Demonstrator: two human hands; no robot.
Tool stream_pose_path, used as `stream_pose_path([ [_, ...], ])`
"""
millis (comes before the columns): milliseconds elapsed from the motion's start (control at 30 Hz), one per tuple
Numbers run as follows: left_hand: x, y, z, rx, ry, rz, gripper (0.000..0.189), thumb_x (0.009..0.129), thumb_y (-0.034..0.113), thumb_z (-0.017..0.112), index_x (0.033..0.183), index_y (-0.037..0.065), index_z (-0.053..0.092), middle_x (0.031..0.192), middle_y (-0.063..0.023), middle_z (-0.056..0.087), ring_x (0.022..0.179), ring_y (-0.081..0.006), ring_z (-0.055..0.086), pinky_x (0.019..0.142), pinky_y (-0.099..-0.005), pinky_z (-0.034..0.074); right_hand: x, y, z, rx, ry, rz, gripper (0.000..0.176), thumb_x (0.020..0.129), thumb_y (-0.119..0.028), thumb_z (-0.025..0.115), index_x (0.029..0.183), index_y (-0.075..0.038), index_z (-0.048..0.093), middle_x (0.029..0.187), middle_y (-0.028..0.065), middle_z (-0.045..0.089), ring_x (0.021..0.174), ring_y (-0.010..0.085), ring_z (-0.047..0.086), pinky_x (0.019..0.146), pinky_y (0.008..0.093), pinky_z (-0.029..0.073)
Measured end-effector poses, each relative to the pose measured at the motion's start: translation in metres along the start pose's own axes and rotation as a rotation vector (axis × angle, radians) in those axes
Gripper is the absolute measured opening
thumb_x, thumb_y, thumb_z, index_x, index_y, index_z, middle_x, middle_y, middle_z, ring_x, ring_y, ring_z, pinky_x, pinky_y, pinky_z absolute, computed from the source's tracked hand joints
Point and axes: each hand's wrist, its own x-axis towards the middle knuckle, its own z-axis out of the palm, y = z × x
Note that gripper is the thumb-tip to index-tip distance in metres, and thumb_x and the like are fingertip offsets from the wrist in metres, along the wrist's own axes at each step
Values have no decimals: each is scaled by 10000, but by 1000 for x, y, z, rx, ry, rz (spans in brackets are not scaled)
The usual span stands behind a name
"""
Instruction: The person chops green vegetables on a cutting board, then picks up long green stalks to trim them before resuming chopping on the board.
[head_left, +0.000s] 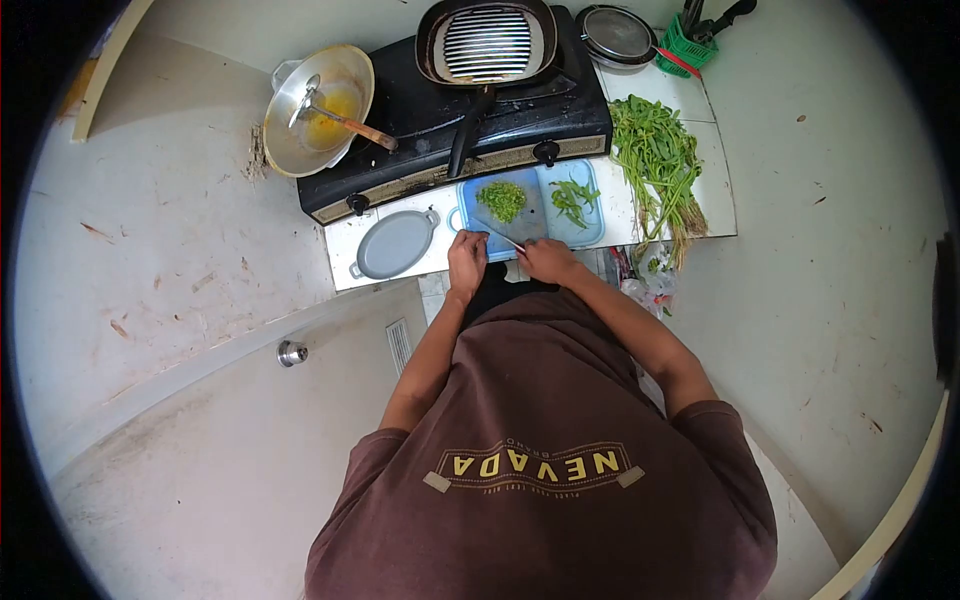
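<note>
A blue cutting board [550, 232] lies on the white tiled counter in front of the stove. My right hand [547, 260] is closed round the handle of a knife [500, 234], whose blade points left over the board. At the board's front left edge, my left hand [468, 257] has its fingers bent together near the blade; what they hold, if anything, is too small to make out. Chopped greens [502, 201] form a pile on the board's left part. Loose green leaves [573, 202] rest on its right part.
Behind the board stands a black stove [400, 92] with a grill pan [487, 45] and a wok [318, 112] holding a ladle. A grey oval plate [394, 244] is at left. At right are leafy greens [660, 165], a sieve [617, 35] and a green basket [686, 48].
</note>
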Motion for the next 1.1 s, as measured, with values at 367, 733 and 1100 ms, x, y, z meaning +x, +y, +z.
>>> stream_pose_path([
  [367,5,0,-3,-8,3,-11,111,868,4,663,930,-14,753,834,-180,671,737,-328,666,709,-401,522,-7,-8,-8,-4,-33,-10,457,1024,-390,506,973,29,681,838,255,707,810,450,705,758,535,569],
  [733,4,-1,-1,-2,22,-1,106,874,-10,652,937,-14,736,841,-175,663,750,-328,663,713,-400,517,6,-6,8,-25,3,9,442,1013,-390,516,974,14,693,852,251,712,828,439,711,768,539,569],
  [1100,2,0,-2,90,8,12,54,890,-7,668,916,-30,709,852,-185,614,755,-351,649,700,-419,509,-7,-2,0,16,-11,21,437,1008,-384,525,981,22,684,844,260,707,818,438,710,759,540,569],
])
